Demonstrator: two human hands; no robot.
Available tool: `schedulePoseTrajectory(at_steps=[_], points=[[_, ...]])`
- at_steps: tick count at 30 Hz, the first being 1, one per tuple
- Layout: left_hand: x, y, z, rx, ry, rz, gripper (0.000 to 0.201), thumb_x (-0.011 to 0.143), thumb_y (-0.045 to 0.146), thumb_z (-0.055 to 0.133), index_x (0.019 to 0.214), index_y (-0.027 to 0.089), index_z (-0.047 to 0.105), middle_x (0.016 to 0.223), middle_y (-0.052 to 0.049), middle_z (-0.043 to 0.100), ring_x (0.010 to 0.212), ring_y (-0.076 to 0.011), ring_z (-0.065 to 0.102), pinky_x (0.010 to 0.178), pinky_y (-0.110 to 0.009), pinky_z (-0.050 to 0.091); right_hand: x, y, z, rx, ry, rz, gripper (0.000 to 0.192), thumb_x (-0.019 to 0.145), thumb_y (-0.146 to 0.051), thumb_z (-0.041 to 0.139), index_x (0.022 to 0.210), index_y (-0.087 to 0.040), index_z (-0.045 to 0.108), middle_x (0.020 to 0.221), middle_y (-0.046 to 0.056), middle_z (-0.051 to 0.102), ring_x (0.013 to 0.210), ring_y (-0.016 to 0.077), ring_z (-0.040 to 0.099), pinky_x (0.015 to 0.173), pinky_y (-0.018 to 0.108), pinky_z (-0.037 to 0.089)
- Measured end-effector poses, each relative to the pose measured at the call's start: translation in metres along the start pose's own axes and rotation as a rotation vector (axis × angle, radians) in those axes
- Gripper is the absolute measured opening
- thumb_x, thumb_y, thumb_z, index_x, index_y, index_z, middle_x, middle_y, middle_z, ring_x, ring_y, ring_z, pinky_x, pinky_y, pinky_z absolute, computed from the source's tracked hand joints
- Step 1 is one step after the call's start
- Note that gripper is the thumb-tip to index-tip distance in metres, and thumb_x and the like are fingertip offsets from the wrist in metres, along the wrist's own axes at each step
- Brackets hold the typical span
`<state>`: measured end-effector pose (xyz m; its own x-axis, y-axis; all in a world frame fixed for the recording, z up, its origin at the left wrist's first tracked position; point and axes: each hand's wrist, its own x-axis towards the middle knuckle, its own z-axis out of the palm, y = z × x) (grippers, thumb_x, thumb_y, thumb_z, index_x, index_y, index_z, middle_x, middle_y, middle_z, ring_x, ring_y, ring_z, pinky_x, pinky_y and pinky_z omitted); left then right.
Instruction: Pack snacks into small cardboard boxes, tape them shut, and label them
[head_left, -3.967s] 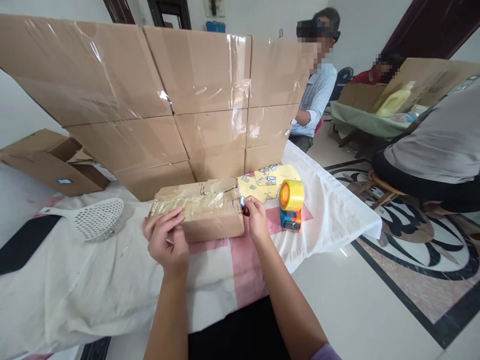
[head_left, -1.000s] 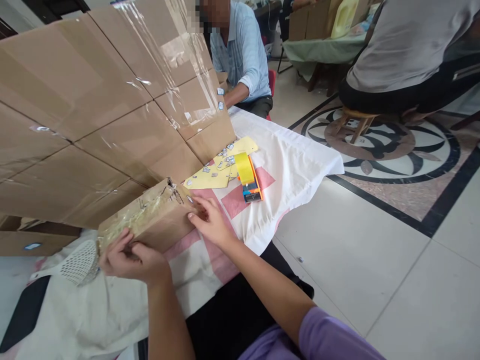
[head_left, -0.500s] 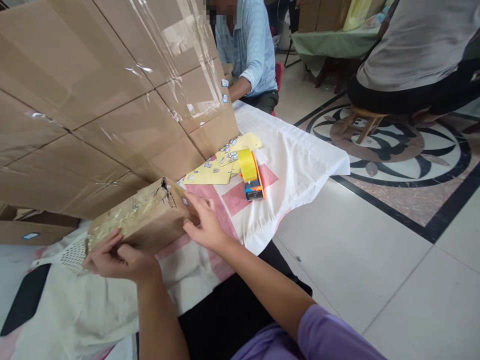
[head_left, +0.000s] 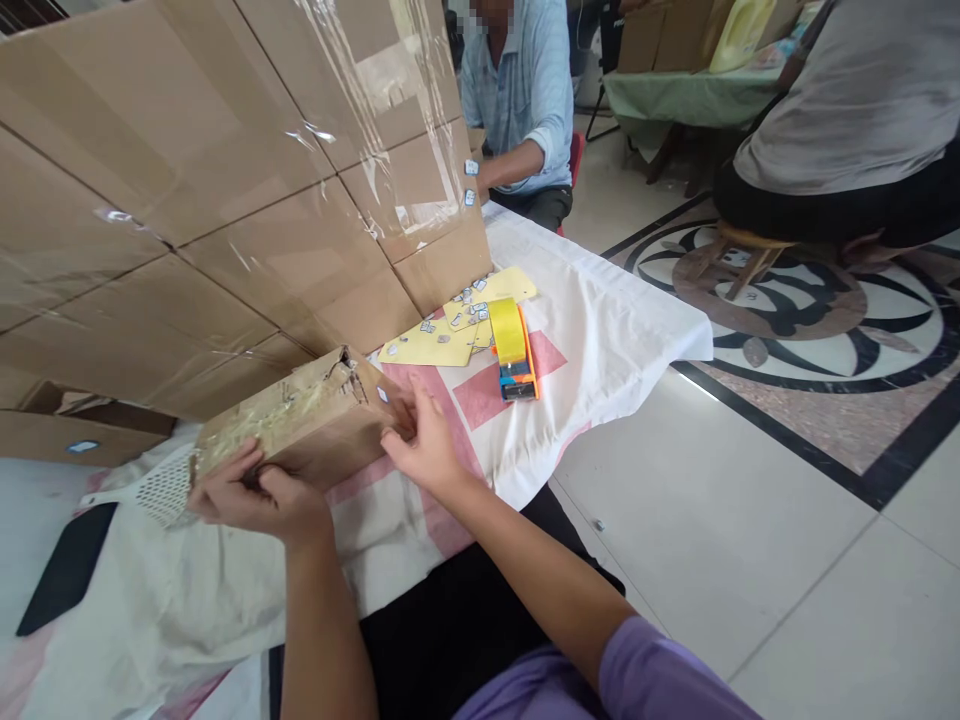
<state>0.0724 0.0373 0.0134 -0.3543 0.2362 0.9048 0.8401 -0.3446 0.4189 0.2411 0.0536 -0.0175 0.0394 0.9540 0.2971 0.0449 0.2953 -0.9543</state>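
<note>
A small cardboard box (head_left: 322,432) lies at a slant on the cloth, its top covered with crumpled clear tape and its far top corner torn. My left hand (head_left: 259,492) is closed on the box's near left end, thumb on the side and fingers over the top edge. At the opposite end, my right hand (head_left: 426,437) holds the box with thumb and fingers, beside a small white-and-blue sticker (head_left: 382,395). Yellow sticker sheets (head_left: 431,343) lie beyond it. To their right stands a tape dispenser (head_left: 516,350) with a yellow roll.
Stacked taped cartons (head_left: 247,220) rise like a wall behind the box. At left are an open carton (head_left: 82,437), a white perforated fly swatter (head_left: 161,488) and a dark flat object (head_left: 67,570). Two people sit nearby, one in a blue shirt (head_left: 517,90) across the table.
The whole view has shifted slightly, so things appear further right. Both hands stay on the box; the right fingers have curled a little closer around its end.
</note>
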Motion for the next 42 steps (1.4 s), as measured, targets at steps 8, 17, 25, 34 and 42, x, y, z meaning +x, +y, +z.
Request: schedulePoseTrajectory(at_steps=[8,17,25,34,42], points=[[0.000,-0.002,0.000,0.018,-0.021,0.000,0.022,0.075,0.006,0.047,0.088,0.021,0.054,0.097,-0.009,0.066,0.109,-0.0304,0.059,0.102,-0.055,0.047,-0.001,-0.005,-0.002,0.011,0.049,-0.018,0.084,0.077,-0.029,0.068,0.155,-0.016,0.038,0.132,0.010,0.069,0.125,0.0305,0.059,0.109,0.046,0.048],[0.005,-0.025,-0.011,0.051,0.018,-0.016,0.020,0.075,0.007,0.047,0.089,0.020,0.055,0.098,-0.010,0.062,0.110,-0.0318,0.056,0.106,-0.056,0.043,-0.005,-0.003,0.005,0.130,-0.188,-0.042,0.089,0.089,-0.040,0.067,0.163,-0.020,0.022,0.148,0.012,0.060,0.142,0.0286,0.050,0.118,0.048,0.040],[0.006,-0.019,-0.008,0.078,0.060,-0.026,0.014,0.071,0.013,0.048,0.081,0.022,0.049,0.091,-0.008,0.061,0.105,-0.0292,0.060,0.104,-0.050,0.045,-0.006,-0.013,0.000,-0.060,-0.299,-0.134,0.111,0.084,-0.050,0.074,0.167,-0.026,0.003,0.162,0.015,0.038,0.148,0.0381,0.036,0.120,0.059,0.033],[0.016,-0.030,-0.010,0.117,0.103,-0.133,0.013,0.070,0.015,0.042,0.079,0.023,0.040,0.085,-0.005,0.054,0.102,-0.0256,0.058,0.102,-0.048,0.046,-0.007,0.006,0.006,0.151,-0.430,-0.165,0.097,0.091,-0.039,0.068,0.166,-0.030,0.008,0.161,0.007,0.044,0.147,0.0293,0.039,0.121,0.051,0.036],[0.024,-0.038,-0.025,0.096,-0.047,-0.220,0.009,0.075,0.016,0.047,0.071,0.023,0.042,0.081,-0.008,0.059,0.103,-0.0326,0.060,0.102,-0.061,0.042,-0.005,-0.002,0.009,0.115,-0.405,-0.074,0.111,0.087,-0.036,0.072,0.167,-0.027,-0.005,0.164,0.006,0.040,0.148,0.0329,0.033,0.124,0.056,0.026]])
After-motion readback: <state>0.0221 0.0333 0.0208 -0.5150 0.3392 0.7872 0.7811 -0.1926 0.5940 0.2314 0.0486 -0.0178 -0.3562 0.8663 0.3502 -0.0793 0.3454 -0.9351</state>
